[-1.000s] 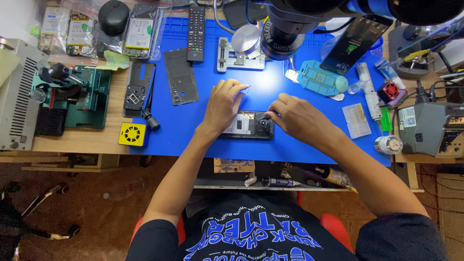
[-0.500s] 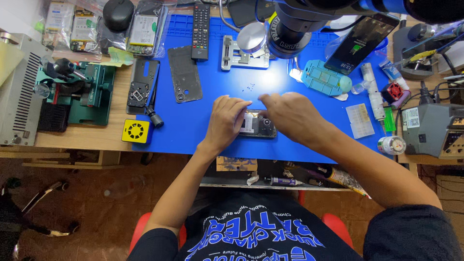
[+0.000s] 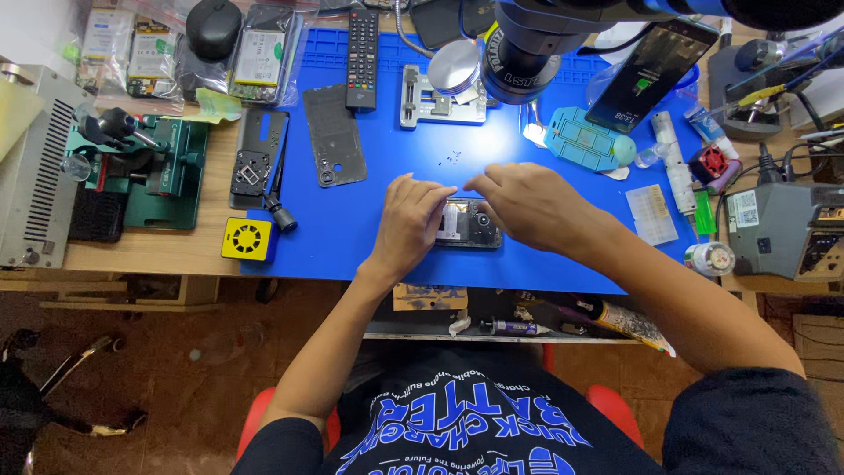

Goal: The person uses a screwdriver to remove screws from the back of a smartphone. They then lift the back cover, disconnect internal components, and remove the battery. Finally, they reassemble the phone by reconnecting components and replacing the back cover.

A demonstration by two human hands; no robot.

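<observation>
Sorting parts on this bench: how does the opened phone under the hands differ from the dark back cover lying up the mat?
The opened black phone shows its inner parts and is touched by both hands; the dark flat back cover lies plain, untouched. The phone lies crosswise, the cover lengthwise. Both rest on the blue mat.

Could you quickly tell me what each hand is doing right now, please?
Left hand: fingers resting on the opened phone, steadying it.
Right hand: fingertips on the phone; grip cannot be told.

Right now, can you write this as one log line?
left hand: on opened phone | right hand: on phone | surface: blue mat
</observation>
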